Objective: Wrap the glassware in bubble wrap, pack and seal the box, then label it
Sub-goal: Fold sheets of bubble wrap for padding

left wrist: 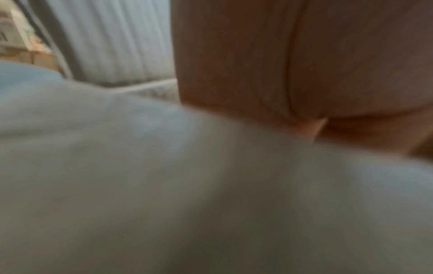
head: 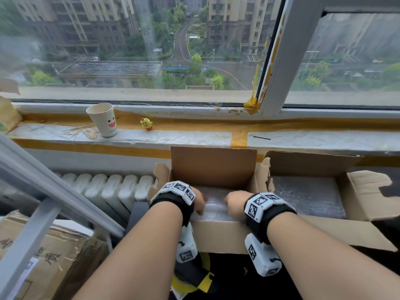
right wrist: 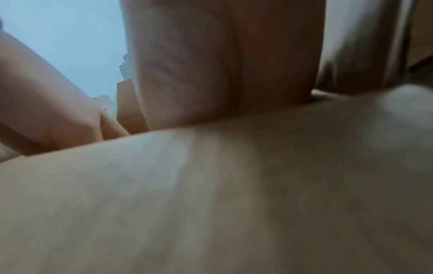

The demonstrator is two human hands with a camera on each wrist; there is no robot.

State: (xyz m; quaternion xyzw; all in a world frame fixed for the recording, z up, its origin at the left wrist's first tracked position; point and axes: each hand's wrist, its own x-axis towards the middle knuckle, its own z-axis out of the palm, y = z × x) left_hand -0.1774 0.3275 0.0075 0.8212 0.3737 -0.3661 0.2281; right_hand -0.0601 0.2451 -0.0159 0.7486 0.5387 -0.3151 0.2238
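Observation:
An open brown cardboard box [head: 216, 232] stands in front of me below the window sill, its back flap upright. Bubble wrap [head: 216, 210] fills it, and no glass shows through. My left hand [head: 200, 202] and right hand [head: 233, 202] sit side by side on top of the wrap, fingers curled down into it with the tips hidden. The blurred left wrist view has my left palm [left wrist: 304, 64] above pale wrap [left wrist: 164, 185]. In the right wrist view my right hand [right wrist: 222, 64] bears on the wrap [right wrist: 211, 194], with the left hand [right wrist: 46, 111] beside it.
A second open box [head: 355, 213], lined with a bubble-wrap sheet [head: 307, 198], adjoins on the right. The window sill [head: 173, 137] carries a paper cup [head: 104, 120] and a small yellow toy [head: 146, 123]. A white radiator [head: 112, 189] and a taped carton [head: 43, 256] stand to the left.

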